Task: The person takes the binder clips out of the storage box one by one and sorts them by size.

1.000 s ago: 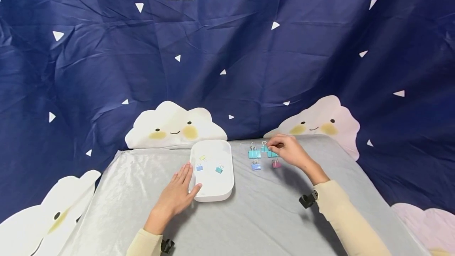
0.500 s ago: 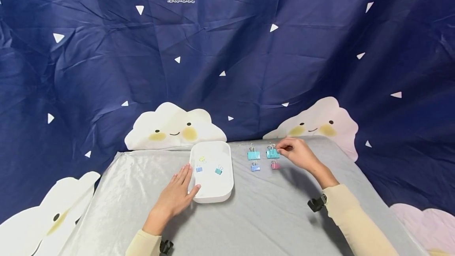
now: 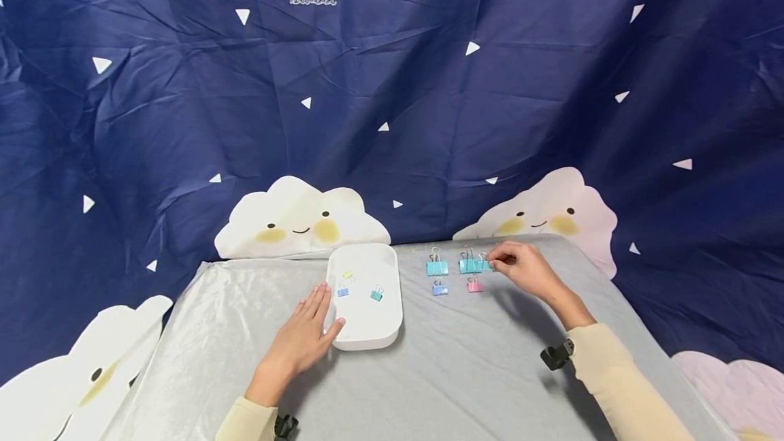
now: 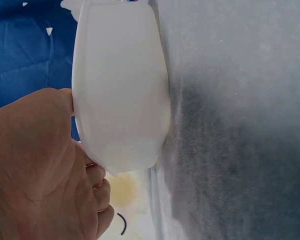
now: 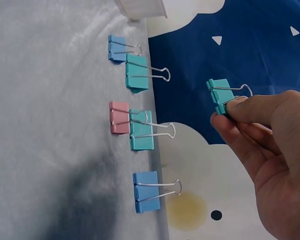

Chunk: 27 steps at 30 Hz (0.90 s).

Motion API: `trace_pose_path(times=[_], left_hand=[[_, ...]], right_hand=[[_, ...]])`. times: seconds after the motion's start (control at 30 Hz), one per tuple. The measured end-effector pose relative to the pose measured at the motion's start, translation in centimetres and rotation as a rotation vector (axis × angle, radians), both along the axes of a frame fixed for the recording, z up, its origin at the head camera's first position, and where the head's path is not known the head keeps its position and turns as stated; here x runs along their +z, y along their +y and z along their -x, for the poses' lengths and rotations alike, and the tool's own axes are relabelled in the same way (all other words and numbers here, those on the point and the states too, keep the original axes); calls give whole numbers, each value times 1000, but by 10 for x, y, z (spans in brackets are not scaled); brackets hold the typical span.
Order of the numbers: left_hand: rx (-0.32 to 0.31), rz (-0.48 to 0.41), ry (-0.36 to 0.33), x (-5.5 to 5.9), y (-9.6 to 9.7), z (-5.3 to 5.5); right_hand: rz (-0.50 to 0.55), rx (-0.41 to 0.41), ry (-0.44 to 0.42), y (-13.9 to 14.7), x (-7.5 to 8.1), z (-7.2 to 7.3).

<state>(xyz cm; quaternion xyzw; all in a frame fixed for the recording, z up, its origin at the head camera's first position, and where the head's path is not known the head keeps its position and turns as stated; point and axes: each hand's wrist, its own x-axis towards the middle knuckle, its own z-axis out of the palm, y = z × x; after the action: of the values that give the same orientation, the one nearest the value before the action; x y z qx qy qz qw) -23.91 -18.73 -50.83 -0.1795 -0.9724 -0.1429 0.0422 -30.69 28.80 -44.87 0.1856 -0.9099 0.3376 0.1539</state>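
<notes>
My right hand (image 3: pixel 520 267) pinches a teal binder clip (image 5: pixel 221 92) by its body, between thumb and fingertips. In the head view it overlaps the right edge of a larger teal clip (image 3: pixel 468 265) standing on the cloth. Another teal clip (image 3: pixel 437 267) stands to its left. In front are a small blue clip (image 3: pixel 440 289) and a pink clip (image 3: pixel 474 286). A larger blue clip (image 5: pixel 147 192) shows in the right wrist view; in the head view my hand hides it. My left hand (image 3: pixel 300 335) rests, fingers extended, against the left side of a white tray (image 3: pixel 367 329).
Inside the tray lie a yellow clip (image 3: pixel 348 275), a blue clip (image 3: pixel 343 291) and a teal clip (image 3: pixel 376 293). Grey cloth (image 3: pixel 441 373) covers the table. A navy curtain (image 3: pixel 392 87) with cloud prints hangs right behind the table's back edge.
My right hand has moved to the right with the teal binder clip, from between the two larger teal clips to the right one's far side. My left hand stays at the tray.
</notes>
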Motion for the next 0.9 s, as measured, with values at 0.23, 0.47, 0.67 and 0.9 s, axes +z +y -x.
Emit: trace_pose_path(times=[0.23,0.47,0.67,0.9], left_hand=[[4,2,-1,-1,-1,0],[13,-9,0,-4,-1,1],[8,-19,11,-6,-1,2],[1,-36,46,-9,-2,3]], right_hand=[[-7,-30,10,9,-7,0],[-14,-41,4,19,-14,-1],[-21,-69,-34,28,-18,-2],[-30,-96,-48,35,-24,-1]])
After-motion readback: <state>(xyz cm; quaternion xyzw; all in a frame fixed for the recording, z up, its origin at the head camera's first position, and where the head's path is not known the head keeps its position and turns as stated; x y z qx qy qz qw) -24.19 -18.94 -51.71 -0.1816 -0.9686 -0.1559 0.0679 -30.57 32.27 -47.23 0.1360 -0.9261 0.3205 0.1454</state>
